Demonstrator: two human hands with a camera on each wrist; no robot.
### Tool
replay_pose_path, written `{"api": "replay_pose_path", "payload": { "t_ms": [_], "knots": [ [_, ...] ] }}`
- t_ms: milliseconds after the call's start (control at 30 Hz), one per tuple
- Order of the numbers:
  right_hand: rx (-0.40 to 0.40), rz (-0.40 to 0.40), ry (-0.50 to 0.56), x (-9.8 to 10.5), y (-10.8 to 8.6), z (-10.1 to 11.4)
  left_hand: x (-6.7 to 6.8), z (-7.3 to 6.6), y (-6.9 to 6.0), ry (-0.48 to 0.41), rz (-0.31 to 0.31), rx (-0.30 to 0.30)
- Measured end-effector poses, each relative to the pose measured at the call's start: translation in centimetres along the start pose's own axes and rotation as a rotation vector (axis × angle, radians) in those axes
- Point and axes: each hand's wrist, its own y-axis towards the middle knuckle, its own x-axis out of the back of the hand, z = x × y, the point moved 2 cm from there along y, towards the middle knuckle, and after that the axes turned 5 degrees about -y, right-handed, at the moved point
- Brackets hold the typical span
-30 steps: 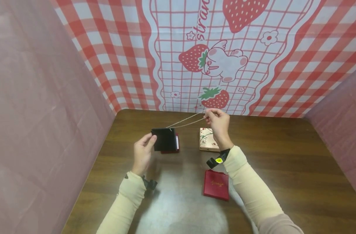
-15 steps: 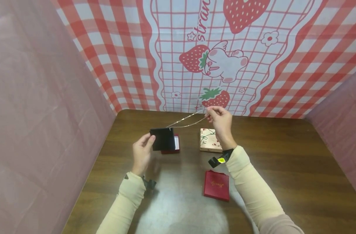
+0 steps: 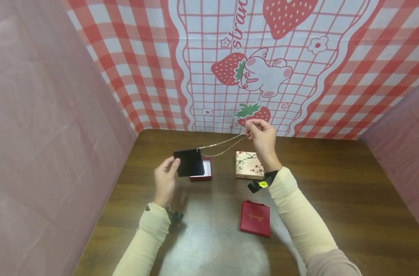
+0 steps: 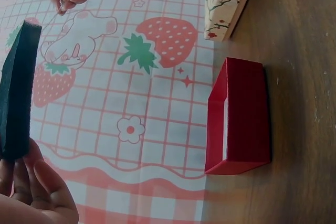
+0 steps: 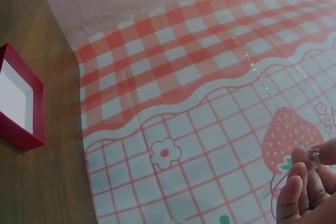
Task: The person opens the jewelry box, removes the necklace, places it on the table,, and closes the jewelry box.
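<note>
My left hand pinches a thin black square jewelry pad by its left edge, above the table. A fine necklace chain runs from the pad's upper right corner to my right hand, which pinches its far end between thumb and fingertips. In the right wrist view, a small shiny piece shows at those fingertips. Behind and below the pad stands a red open box with a white inside, partly hidden in the head view. The left wrist view shows the pad edge-on.
A cream box with a floral branch print stands by my right forearm, partly covered by the hand. Nearer lies a red lid with gold lettering. A strawberry-print cloth hangs behind the wooden table; pink cloth walls flank it.
My right hand has moved up and slightly right with the chain end. The pad has shifted a little left, uncovering more of the red box. One strand of chain sags lower.
</note>
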Motion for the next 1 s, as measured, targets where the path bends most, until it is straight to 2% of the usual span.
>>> {"api": "replay_pose_path", "payload": {
  "t_ms": [200,300,467,600,700,800,900,1000],
  "knots": [
    [0.013,-0.02,-0.014,0.2,0.2,0.3,0.2,0.0,0.0,0.006,-0.011,0.029],
    [0.024,-0.012,-0.01,0.3,0.3,0.6,0.2,-0.1,-0.1,0.002,0.009,0.052],
    [0.031,-0.015,-0.002,0.3,0.6,1.0,0.4,0.0,-0.2,-0.046,0.107,0.092],
    [0.022,-0.027,-0.002,0.3,0.7,1.3,0.8,-0.1,-0.5,-0.173,0.193,0.143],
    [0.023,-0.012,-0.024,0.4,0.7,1.4,1.0,-0.2,-0.5,-0.234,0.224,0.166],
    [0.044,0.038,-0.088,0.4,0.7,1.7,1.1,-0.3,-0.4,-0.21,0.197,0.159],
    [0.056,0.094,-0.189,0.5,0.7,1.9,1.0,-0.1,0.0,-0.136,0.137,0.169],
    [0.029,0.141,-0.309,0.6,0.7,2.2,1.1,0.3,0.3,-0.037,0.093,0.207]
  ]
}}
